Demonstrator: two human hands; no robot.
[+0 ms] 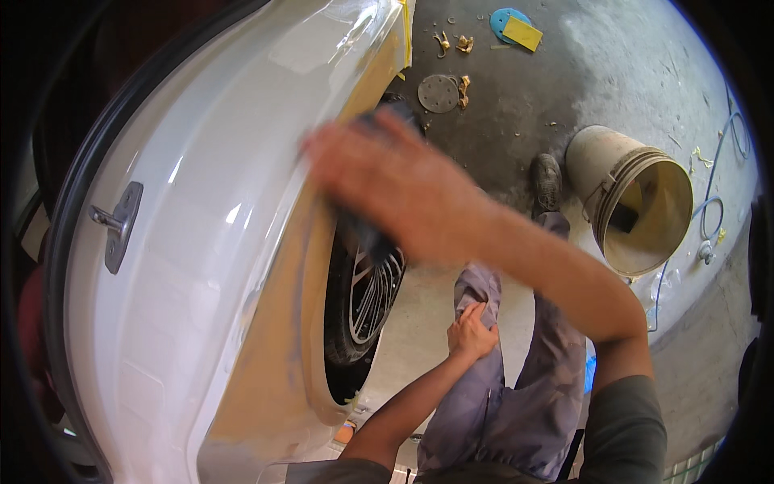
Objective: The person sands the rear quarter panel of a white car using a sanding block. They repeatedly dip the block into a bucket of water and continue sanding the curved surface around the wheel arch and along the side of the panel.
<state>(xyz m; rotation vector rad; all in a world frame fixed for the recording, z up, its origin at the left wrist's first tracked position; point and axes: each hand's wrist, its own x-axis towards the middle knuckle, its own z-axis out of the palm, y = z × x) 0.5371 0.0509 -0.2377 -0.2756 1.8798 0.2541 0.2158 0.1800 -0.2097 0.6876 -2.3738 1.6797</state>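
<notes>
My right hand (403, 181), smeared by motion, is wrapped round a dark block (367, 234) whose exact kind I cannot make out. It is at the edge where the glossy white car panel (193, 202) meets the dull tan wheel-arch area (270, 347). Part of the wheel (375, 294), with its black tyre and silver spokes, shows under that hand. My left hand (472, 332) rests on my knee in grey trousers, fingers laid over the cloth, holding nothing.
A pale bucket (584, 161) appears tipped on its side at the right, yellow and black pieces inside. On the floor lie a grey sanding disc (438, 93), a blue disc (506, 22) under a yellow sheet (522, 35), tape scraps (464, 43) and a blue hose (709, 202). A metal latch (122, 227) sticks out from the car.
</notes>
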